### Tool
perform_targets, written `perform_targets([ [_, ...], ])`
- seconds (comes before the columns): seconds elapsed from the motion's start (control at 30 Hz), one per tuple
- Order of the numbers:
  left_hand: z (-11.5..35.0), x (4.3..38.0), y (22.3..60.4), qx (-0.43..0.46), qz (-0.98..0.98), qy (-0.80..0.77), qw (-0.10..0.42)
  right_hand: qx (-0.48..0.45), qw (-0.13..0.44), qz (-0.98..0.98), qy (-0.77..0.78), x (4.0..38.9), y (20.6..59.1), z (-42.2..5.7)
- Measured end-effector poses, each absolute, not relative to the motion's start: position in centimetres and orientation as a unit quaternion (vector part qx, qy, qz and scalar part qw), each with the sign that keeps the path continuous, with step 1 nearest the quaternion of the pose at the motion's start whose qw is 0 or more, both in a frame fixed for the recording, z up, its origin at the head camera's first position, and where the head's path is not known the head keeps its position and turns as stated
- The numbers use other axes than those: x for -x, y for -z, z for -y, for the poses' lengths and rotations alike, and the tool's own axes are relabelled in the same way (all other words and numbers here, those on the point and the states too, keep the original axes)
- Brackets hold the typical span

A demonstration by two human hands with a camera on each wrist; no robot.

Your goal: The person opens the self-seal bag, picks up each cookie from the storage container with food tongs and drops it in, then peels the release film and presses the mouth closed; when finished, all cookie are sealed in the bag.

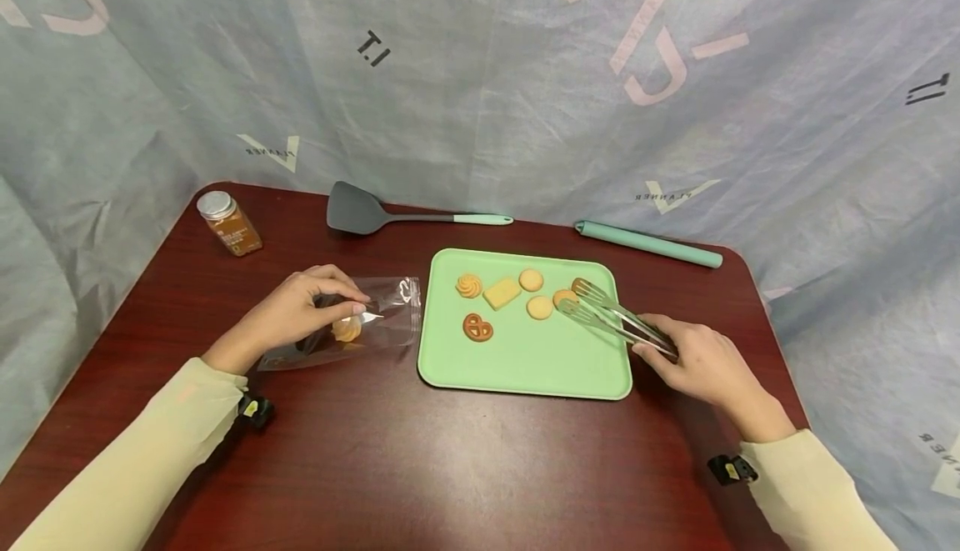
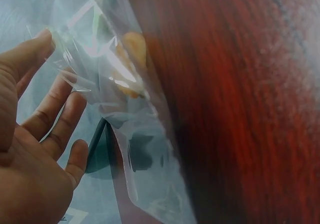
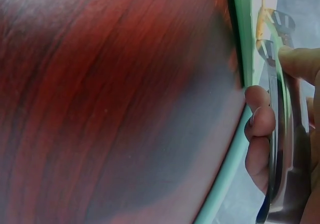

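On the left, my left hand (image 1: 300,308) pinches the upper side of a clear plastic bag (image 1: 402,305) between thumb and forefinger. A swirled butter cookie (image 1: 347,330) lies inside the bag. With my right hand (image 1: 705,365) I hold metal tongs (image 1: 626,326), thumb on one arm and fingers on the other. Their slotted heads are parted over the right of a green tray (image 1: 525,372), beside a round cookie (image 1: 564,296); contact cannot be told. A browner cookie is partly hidden by the far head. Also on the tray are a swirled cookie (image 1: 468,286), a rectangular cookie (image 1: 502,293) and a pretzel (image 1: 477,328).
Two more round cookies (image 1: 538,308) sit mid-tray. Behind the tray lie a grey spatula (image 1: 356,209) and a green rod (image 1: 648,244). A spice jar (image 1: 231,224) stands at the back left. A grey printed curtain (image 1: 480,101) hangs behind the dark red table (image 1: 450,468).
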State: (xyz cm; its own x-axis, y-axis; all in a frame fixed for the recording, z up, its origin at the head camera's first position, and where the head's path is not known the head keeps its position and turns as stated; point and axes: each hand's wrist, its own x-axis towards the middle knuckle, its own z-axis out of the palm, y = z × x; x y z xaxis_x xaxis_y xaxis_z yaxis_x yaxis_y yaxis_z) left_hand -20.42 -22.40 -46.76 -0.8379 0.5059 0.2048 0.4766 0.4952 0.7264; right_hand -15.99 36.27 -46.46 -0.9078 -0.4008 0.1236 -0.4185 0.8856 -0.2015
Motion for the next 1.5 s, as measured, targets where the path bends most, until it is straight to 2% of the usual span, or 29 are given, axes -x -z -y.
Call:
perform_targets([
  [0.43,22.3,20.4,46.2,-0.276,-0.861,-0.427,0.027,-0.226,0.049,0.964,-0.128,16.0,46.0,-36.3],
  [0.97,22.4,20.5,46.6,-0.284,-0.859,-0.426,0.013,-0.237,0.059,0.958,-0.149,16.1,46.4,-36.6],
  [1.3,22.4,20.5,46.6,-0.274,-0.866,-0.419,0.024,-0.243,0.048,0.96,-0.131,16.4,45.7,-35.3],
  [1.5,22.3,20.4,46.5,-0.28,-0.864,-0.418,0.016,-0.258,0.061,0.955,-0.136,17.0,45.5,-34.0],
])
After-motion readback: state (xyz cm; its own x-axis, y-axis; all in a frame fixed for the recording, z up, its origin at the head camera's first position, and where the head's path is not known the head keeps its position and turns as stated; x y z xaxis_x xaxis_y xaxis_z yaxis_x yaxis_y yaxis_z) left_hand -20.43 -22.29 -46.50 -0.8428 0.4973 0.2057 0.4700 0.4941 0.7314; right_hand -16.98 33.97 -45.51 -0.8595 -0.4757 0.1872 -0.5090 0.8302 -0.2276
